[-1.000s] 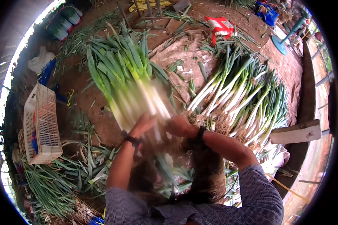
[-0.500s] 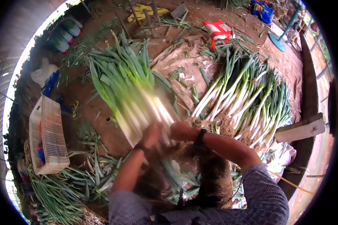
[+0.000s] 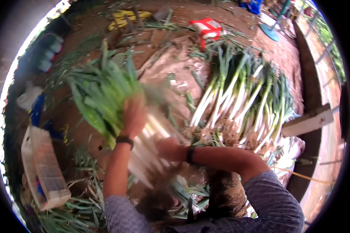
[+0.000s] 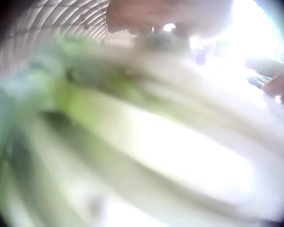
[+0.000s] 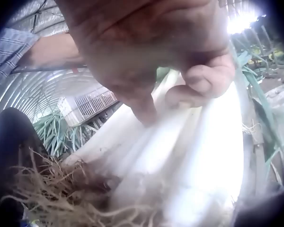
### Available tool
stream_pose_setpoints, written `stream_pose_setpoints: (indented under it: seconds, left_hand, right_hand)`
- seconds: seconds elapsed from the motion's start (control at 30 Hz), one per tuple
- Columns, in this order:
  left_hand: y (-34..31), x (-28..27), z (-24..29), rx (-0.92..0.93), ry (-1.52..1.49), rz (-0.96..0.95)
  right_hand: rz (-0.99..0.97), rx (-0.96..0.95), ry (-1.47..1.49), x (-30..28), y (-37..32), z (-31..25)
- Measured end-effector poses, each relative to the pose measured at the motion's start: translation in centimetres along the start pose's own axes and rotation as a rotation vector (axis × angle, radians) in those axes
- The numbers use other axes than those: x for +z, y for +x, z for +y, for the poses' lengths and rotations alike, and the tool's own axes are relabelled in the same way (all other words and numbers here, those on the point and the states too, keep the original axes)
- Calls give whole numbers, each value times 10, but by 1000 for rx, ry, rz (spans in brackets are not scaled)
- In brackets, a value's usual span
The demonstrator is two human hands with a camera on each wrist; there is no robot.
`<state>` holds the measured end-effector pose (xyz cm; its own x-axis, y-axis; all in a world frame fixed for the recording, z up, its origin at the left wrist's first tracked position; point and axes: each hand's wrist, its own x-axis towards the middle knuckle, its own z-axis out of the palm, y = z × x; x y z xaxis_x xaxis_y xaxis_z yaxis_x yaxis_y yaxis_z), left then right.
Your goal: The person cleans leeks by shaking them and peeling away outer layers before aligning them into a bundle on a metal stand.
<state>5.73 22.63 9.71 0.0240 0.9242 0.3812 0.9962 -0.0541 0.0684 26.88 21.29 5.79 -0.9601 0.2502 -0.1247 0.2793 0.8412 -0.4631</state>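
A large bunch of leeks (image 3: pixel 105 91) lies at a slant in front of the person, green leaves up and left, white stalks low. The left hand (image 3: pixel 134 114) rests over the bunch where green turns to white, fingers extended but blurred; the left wrist view shows part of that hand (image 4: pixel 170 16) above the stalks (image 4: pixel 151 137). Farther down, the right hand (image 3: pixel 171 149) is on the white stalks. In the right wrist view its fingers (image 5: pixel 199 87) curl and pinch at a white stalk (image 5: pixel 217 142), above tangled roots (image 5: pixel 80 194).
More leeks (image 3: pixel 241 93) lie in a row at the right, roots toward the person. A white crate (image 3: pixel 46 171) stands at the left. Beyond are a red and white bag (image 3: pixel 208 29) and a teal stand (image 3: pixel 269 32). A pale block (image 3: pixel 309 122) juts in at the right.
The left hand has moved up from the lower white stalks to the base of the green leaves. The right hand stays on the white part. The head view has shifted.
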Motion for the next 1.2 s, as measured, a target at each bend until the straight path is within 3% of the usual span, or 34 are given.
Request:
stream_pose_setpoints:
  seconds: [0.03,0.2,0.37,0.43,0.5,0.53,0.57,0.6,0.73,0.77,0.83,0.9,0.97,1.1,1.2]
  left_hand:
    - [-10,17,-9,-163,-39,-29]
    - [-19,39,-18,-83,93,-33]
    - [-11,22,0,-60,74,-33]
    - [-16,21,10,-87,96,-51]
    - [-10,24,15,-146,48,-64]
    - [-7,26,16,-152,50,-55]
    - [-3,29,17,-159,54,-47]
    - [-4,30,18,-169,60,-54]
    - [-1,30,19,-167,23,-33]
    - [-4,29,17,-182,38,-51]
    - [-2,34,16,-186,45,-72]
    - [-1,36,16,-175,30,-85]
    - [0,37,14,-171,25,-106]
    - [1,38,12,-196,33,-143]
    - [-2,38,9,-192,15,-117]
  right_hand:
    - [-85,35,-49,-21,-2,-13]
    - [-91,57,80,-24,9,-4]
    - [12,-7,321,-30,-3,26]
    - [200,-38,490,-47,-26,62]
    - [25,314,523,-59,-46,127]
    - [5,482,398,-27,-46,179]
    - [274,582,514,2,-65,218]
    - [354,686,512,25,-77,252]
    - [295,880,287,111,-65,330]
    - [390,1055,469,110,-58,324]
    - [326,1093,707,124,-47,331]
    - [394,1143,633,129,-37,315]
    - [353,1179,743,113,-27,307]
    - [359,1355,569,134,7,321]
    - [476,1404,750,120,5,313]
